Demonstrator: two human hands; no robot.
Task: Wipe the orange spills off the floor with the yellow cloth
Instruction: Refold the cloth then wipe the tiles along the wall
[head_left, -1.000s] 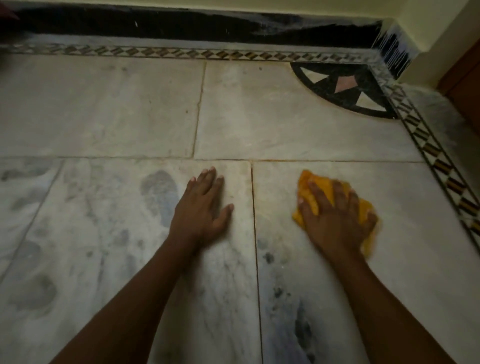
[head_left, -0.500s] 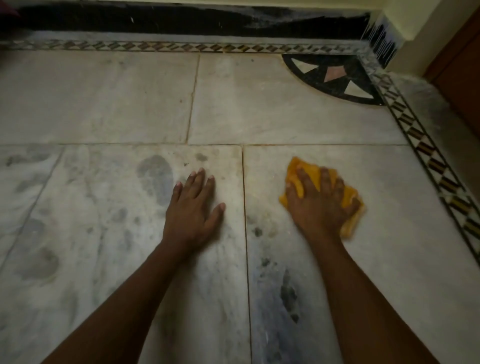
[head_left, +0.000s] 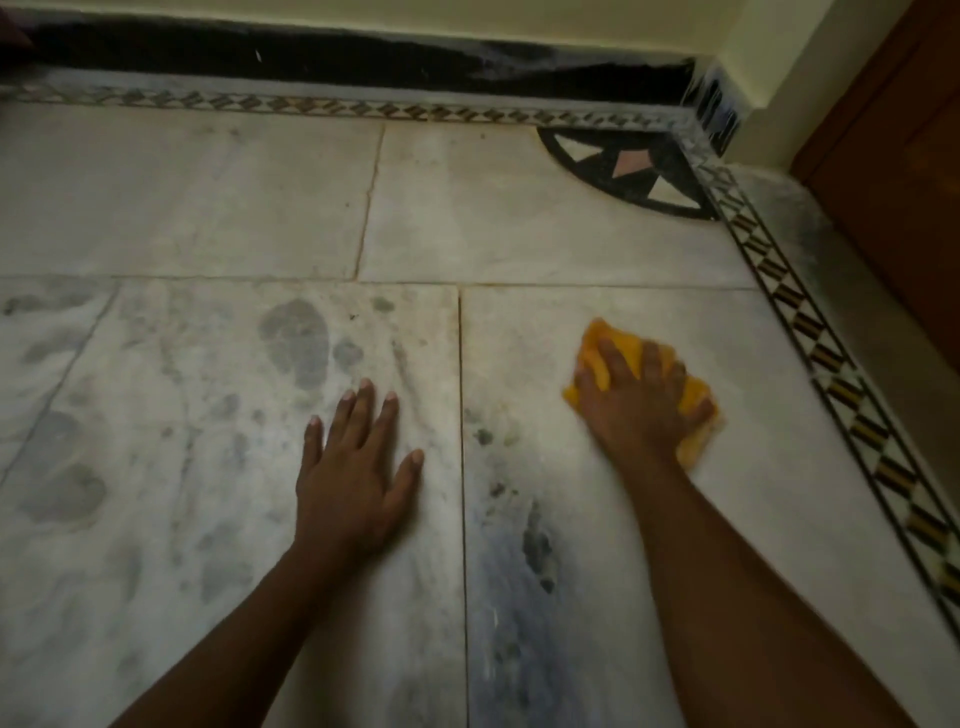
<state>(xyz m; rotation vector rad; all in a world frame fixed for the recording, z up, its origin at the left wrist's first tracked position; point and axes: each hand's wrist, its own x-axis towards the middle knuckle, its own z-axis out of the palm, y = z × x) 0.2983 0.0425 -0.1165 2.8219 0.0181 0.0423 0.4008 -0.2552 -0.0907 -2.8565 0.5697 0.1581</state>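
Observation:
My right hand (head_left: 641, 402) presses down on the crumpled yellow cloth (head_left: 597, 353), fingers spread over it, on the pale marble floor (head_left: 519, 234) right of a tile joint. The cloth sticks out past my fingertips and under the heel of my hand. My left hand (head_left: 356, 467) lies flat on the tile to the left of the joint, fingers apart and holding nothing. I see no orange spill on the bare floor; whatever is under the cloth is hidden.
Grey damp patches and footprint-like marks (head_left: 296, 343) cover the left tiles. A patterned border strip (head_left: 831, 364) runs along the right and far side, with a black corner inlay (head_left: 634, 171). A wall with dark skirting (head_left: 363, 62) stands beyond, a wooden door (head_left: 904, 156) at right.
My right hand has slid the cloth slightly across the tile, first left and away, then back right. My left hand stays planted; the view has shifted a little.

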